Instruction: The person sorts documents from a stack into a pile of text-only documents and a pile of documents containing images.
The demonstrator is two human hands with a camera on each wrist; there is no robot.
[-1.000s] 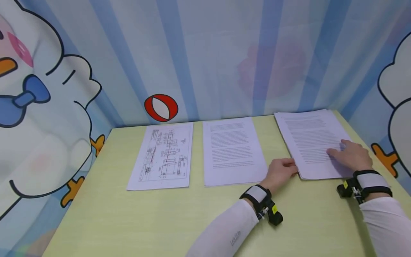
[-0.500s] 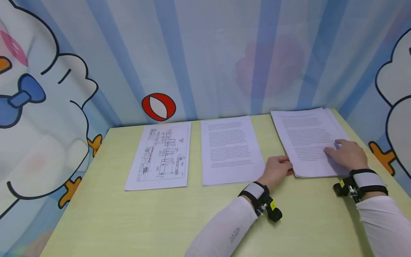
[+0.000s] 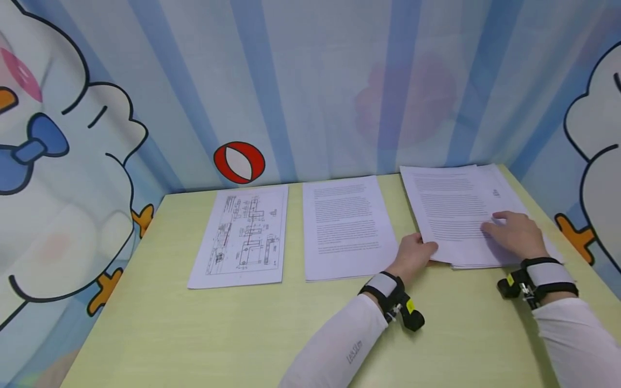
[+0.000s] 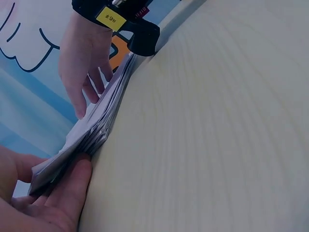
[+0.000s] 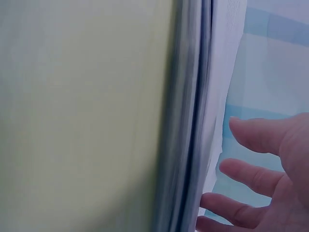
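Observation:
On the right of the table is a thick stack of paper. My left hand pinches the front left corner of some printed sheets from its top, thumb above and fingers below. They jut out leftward past the stack, baring a strip of the page under them. In the left wrist view the held corner lies between thumb and fingers, above the table. My right hand is over the stack's right half, fingers spread and fairly straight. The right wrist view shows those fingers beside the stack's layered edge.
A printed text page lies in the middle of the pale yellow table. To its left is a sheet with a technical drawing. A cartoon-printed curtain hangs behind the table's back edge.
The upper sheets have slid left off the stack, with my left hand now pinching their corner where its fingers were at the stack's edge before. My right hand has stayed over the stack.

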